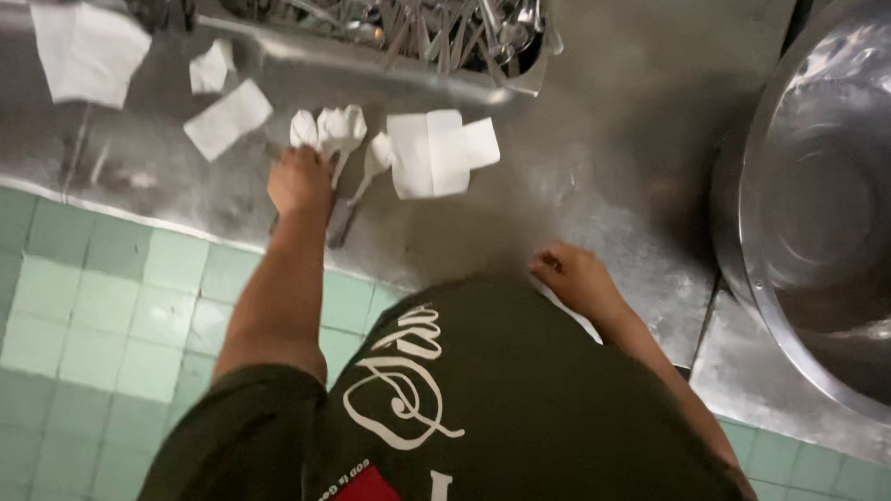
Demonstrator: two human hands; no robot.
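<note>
While left hand grips spoons, bowls point toward tray.

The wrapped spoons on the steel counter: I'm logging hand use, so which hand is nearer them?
Left. The left hand touches the wrapped spoons; the right hand rests apart at the counter edge, near the body.

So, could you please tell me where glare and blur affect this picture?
Head view: glare streaks the large steel bowl at right; the left hand on the wrapped spoons looks soft with motion blur; a dark shadow falls on the metal counter above the right hand.
</note>
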